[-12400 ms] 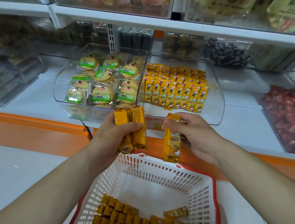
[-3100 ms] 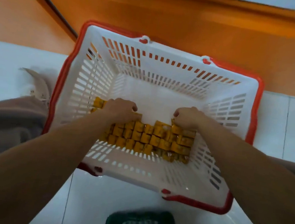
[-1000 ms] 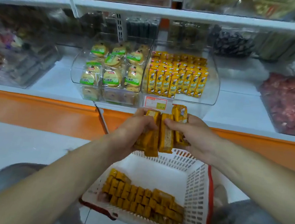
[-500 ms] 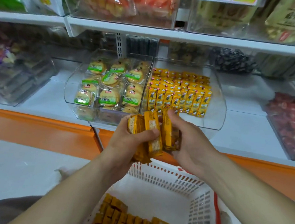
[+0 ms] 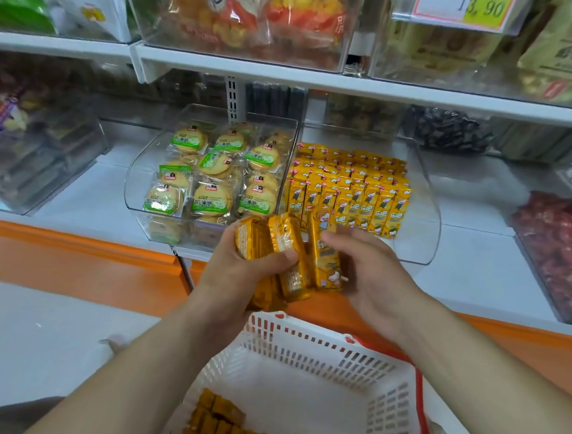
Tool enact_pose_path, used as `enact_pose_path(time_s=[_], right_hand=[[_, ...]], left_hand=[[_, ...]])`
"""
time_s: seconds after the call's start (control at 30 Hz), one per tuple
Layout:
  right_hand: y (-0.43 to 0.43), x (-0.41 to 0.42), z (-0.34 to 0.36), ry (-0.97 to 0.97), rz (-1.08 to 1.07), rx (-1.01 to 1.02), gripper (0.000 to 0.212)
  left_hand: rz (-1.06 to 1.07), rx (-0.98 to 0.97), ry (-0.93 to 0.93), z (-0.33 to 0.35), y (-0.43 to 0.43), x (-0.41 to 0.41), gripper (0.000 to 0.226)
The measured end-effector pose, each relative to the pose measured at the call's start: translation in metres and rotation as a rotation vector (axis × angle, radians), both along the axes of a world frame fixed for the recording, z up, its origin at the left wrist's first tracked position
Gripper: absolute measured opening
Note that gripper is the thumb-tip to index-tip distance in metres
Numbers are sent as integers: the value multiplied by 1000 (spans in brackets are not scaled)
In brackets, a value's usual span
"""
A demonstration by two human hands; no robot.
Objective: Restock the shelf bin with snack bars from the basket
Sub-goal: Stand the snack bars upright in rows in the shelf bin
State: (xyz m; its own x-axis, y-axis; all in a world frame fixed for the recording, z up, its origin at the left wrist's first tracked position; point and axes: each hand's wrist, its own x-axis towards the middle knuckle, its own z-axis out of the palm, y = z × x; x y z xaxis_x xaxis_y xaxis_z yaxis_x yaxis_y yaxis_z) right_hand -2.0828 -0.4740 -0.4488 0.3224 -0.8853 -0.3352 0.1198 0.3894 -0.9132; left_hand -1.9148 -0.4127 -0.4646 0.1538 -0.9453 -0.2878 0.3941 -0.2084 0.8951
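Note:
My left hand (image 5: 235, 274) grips a bunch of yellow snack bars (image 5: 275, 247) just in front of the shelf edge. My right hand (image 5: 372, 275) holds one more yellow snack bar (image 5: 322, 257) upright beside them, thumb across its front. Behind the hands stands the clear shelf bin (image 5: 424, 227), with rows of the same yellow bars (image 5: 348, 187) standing in its back half. Below is the white basket (image 5: 305, 348) with a red rim. Several more bars (image 5: 247, 433) lie packed along its near side.
A clear bin of green-labelled round cakes (image 5: 212, 173) adjoins the snack bar bin on the left. Another clear bin (image 5: 36, 159) sits far left and a bin of red packets (image 5: 562, 249) far right. An upper shelf (image 5: 322, 79) overhangs. An orange plinth (image 5: 69, 261) runs below.
Both hands, with the bars in them, have moved slightly up and towards the bin front. My right hand now holds its bar a little apart from the left hand's bunch.

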Motion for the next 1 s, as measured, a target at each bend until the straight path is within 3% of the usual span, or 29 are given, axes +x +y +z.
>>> enact_pose_path(time_s=[0.13, 0.27, 0.43, 0.57, 0.8, 1.0], right_hand=[[-21, -20, 1, 273, -60, -351, 47], [-58, -45, 4, 556, -113, -624, 42], [-129, -49, 0, 983, -79, -681, 43], [-141, -52, -21, 1156, -62, -743, 37], [-152, -42, -36, 1192, 13, -721, 44], [-165, -32, -51, 1122, -50, -697, 45]], left_hand=[[57, 26, -54, -3, -1, 4, 79], [77, 47, -86, -5, -3, 1, 79], [70, 14, -124, 7, -31, 10, 82], [68, 18, -128, 3, -25, 9, 78], [73, 24, -141, -4, -22, 13, 62], [85, 55, -167, -12, -31, 7, 65]])
